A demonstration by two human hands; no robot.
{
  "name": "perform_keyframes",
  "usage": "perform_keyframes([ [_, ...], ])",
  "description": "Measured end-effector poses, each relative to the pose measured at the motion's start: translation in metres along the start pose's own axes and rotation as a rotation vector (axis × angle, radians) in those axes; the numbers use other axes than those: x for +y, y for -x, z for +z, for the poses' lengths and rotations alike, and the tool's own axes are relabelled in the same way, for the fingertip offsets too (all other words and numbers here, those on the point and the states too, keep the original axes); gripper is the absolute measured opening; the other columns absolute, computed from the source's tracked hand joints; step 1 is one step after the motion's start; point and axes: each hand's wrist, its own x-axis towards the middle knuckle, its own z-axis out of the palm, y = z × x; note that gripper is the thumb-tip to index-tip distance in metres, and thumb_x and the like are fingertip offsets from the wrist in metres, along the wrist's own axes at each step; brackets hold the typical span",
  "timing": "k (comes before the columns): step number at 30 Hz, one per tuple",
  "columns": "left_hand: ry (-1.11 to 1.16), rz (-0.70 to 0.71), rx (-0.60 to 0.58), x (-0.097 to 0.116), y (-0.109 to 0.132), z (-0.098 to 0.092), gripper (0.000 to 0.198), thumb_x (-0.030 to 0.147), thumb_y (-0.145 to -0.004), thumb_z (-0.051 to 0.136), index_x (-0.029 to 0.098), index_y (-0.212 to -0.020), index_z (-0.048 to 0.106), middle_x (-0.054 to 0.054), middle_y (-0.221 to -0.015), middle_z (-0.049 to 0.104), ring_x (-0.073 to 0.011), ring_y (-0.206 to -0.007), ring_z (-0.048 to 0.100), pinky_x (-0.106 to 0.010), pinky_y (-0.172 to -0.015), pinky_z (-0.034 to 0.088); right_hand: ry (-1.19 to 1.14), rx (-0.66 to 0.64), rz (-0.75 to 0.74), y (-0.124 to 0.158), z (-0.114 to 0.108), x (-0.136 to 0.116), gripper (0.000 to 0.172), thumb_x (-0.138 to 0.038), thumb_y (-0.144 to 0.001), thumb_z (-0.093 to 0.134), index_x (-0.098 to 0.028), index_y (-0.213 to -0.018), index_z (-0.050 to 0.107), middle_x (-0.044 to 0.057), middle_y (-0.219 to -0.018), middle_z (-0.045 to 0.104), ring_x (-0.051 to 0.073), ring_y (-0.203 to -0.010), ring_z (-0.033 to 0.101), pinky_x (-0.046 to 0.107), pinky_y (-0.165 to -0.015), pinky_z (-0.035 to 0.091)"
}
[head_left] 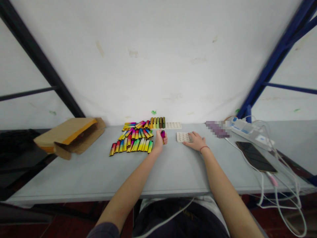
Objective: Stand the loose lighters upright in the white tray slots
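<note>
My left hand (159, 142) is closed around a shiny purple tube (162, 133), lighter-like in shape, which stands roughly upright in the fist. To the right, my right hand (197, 141) steadies a small white dimpled tray (182, 137), with the thumb at its near edge and fingers at its far edge. The palm covers the tray's right end. Left of my left hand lie many metallic tubes (135, 144) in rainbow gradients, in loose rows. Behind it, several tubes (158, 123) stand upright in tidy rows beside a second white dimpled tray (173, 125).
An open cardboard box (71, 132) lies on its side at the left of the grey table (173, 175). On the right are a black phone (256, 157), a white power strip (252, 133) and tangled white cables (262, 185). A white wall (160, 66) rises behind.
</note>
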Motion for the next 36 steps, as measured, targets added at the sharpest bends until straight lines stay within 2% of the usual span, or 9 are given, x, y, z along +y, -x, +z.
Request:
perform_keyframes([
  [6, 0.017, -0.062, -0.016, 0.002, 0.001, 0.002, 0.045, 0.047, -0.093, 0.034, 0.022, -0.056, 0.037, 0.007, -0.043, 0.025, -0.0076, -0.036, 0.023, -0.019, -0.039, 0.02, 0.01, -0.02, -0.001, 0.002, -0.002, -0.004, 0.067, -0.063, -0.086, 0.065, -0.03, -0.143, 0.054, 0.016, -0.156, 0.045, 0.038, -0.142, 0.04, 0.066, -0.111, 0.031],
  [10, 0.023, -0.031, -0.044, 0.001, 0.003, 0.004, 0.042, 0.046, -0.091, 0.038, 0.022, -0.056, 0.036, 0.007, -0.044, 0.024, -0.0077, -0.037, 0.022, -0.019, -0.039, 0.021, 0.01, -0.025, 0.008, 0.002, -0.003, -0.005, 0.068, -0.063, -0.085, 0.066, -0.03, -0.143, 0.054, 0.016, -0.156, 0.044, 0.039, -0.142, 0.041, 0.066, -0.111, 0.031],
  [17, 0.074, 0.055, 0.095, 0.002, 0.008, 0.006, 0.038, 0.038, -0.091, 0.033, 0.022, -0.057, 0.034, 0.007, -0.044, 0.022, -0.0075, -0.037, 0.018, -0.019, -0.039, 0.015, 0.033, -0.052, -0.005, 0.001, -0.002, -0.005, 0.068, -0.063, -0.088, 0.062, -0.028, -0.145, 0.052, 0.017, -0.157, 0.043, 0.038, -0.143, 0.039, 0.066, -0.11, 0.031],
  [23, 0.101, 0.071, 0.118, 0.004, 0.011, 0.007, 0.034, 0.035, -0.088, 0.031, 0.022, -0.057, 0.036, 0.007, -0.044, 0.023, -0.0081, -0.037, 0.018, -0.02, -0.039, 0.016, 0.054, -0.065, 0.006, 0.001, -0.002, -0.007, 0.068, -0.065, -0.089, 0.06, -0.029, -0.146, 0.05, 0.016, -0.159, 0.04, 0.038, -0.143, 0.038, 0.064, -0.111, 0.031],
  [30, 0.105, 0.052, 0.063, 0.002, 0.012, 0.008, 0.039, 0.042, -0.09, 0.034, 0.023, -0.056, 0.037, 0.007, -0.043, 0.024, -0.0075, -0.036, 0.02, -0.02, -0.039, 0.017, 0.039, -0.064, 0.001, 0.001, -0.002, -0.007, 0.069, -0.065, -0.088, 0.061, -0.029, -0.145, 0.051, 0.016, -0.158, 0.041, 0.039, -0.143, 0.038, 0.066, -0.11, 0.03],
  [36, 0.128, 0.093, 0.128, 0.003, 0.011, 0.007, 0.041, 0.046, -0.092, 0.034, 0.023, -0.058, 0.035, 0.008, -0.043, 0.022, -0.008, -0.036, 0.018, -0.02, -0.039, 0.016, 0.028, -0.059, -0.006, 0.0, -0.001, -0.006, 0.067, -0.064, -0.088, 0.062, -0.029, -0.145, 0.052, 0.016, -0.157, 0.042, 0.039, -0.143, 0.039, 0.067, -0.11, 0.031],
])
